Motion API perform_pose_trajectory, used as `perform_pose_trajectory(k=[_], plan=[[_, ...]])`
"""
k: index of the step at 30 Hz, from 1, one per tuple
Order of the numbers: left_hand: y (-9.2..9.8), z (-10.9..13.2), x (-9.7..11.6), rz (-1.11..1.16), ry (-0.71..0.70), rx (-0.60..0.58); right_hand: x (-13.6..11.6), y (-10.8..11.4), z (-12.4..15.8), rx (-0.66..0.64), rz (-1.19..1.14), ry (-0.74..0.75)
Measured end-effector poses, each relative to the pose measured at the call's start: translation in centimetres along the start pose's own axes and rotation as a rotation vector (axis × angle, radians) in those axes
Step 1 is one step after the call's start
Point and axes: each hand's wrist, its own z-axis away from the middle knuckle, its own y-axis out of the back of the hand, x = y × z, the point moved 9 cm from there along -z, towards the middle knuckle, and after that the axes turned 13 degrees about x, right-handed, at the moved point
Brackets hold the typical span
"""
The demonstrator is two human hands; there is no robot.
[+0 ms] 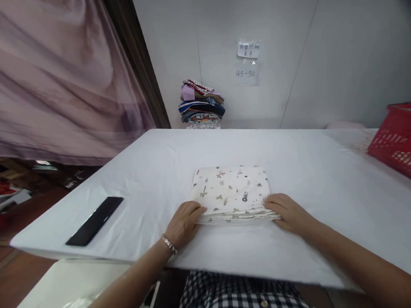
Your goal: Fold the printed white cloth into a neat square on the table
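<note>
A white cloth with small printed figures [232, 187] lies folded into a flat, layered rectangle on the white-covered table [151, 176]. My left hand [185, 223] grips its near left corner, thumb and fingers closed on the edge. At the near right corner, my right hand [289, 212] pinches the layers in the same way. The folded edges show as several layers along the front side, between the two hands. A bracelet [169, 244] circles my left wrist.
A flat black object [95, 221] lies on the table's left side. Folded clothes [202, 105] are stacked at the back by the wall. At the right stands a red plastic basket [404, 145]. A pinkish curtain [52, 75] hangs at the left.
</note>
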Motion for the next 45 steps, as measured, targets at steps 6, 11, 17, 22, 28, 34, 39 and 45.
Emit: perform_pose_trajectory(k=[6,11,17,22,28,34,39,45], plan=[[0.5,0.4,0.6,0.030,-0.011,-0.016,-0.7,0.2,0.6,0.015,0.023,0.050],[1.2,0.7,0.4,0.131,0.061,-0.059,-1.1,1.0,0.6,-0.069,-0.030,-0.009],[2.0,-2.9,-1.4,0.160,0.209,0.085,-1.4,2.6,-4.0,0.063,-0.048,-0.172],[-2.9,-4.0,0.1,-0.003,0.096,-0.111,-1.3,-2.3,-5.5,-0.114,0.029,-0.247],[-5.3,-1.9,0.7,-0.072,0.082,-0.278,-1.5,-4.6,-2.8,-0.164,0.132,-0.192],[-5.2,-4.1,-1.2,0.062,0.253,-0.427,0.0,-3.4,-5.2,-0.260,0.033,-0.336],[-6.0,-6.1,-1.5,-0.081,0.282,-0.301,4.3,-3.5,-7.6,-0.198,0.231,-0.565],[-7.8,-4.4,-0.5,-0.041,0.268,-0.319,5.8,-6.6,-5.4,-0.204,0.367,-0.574]])
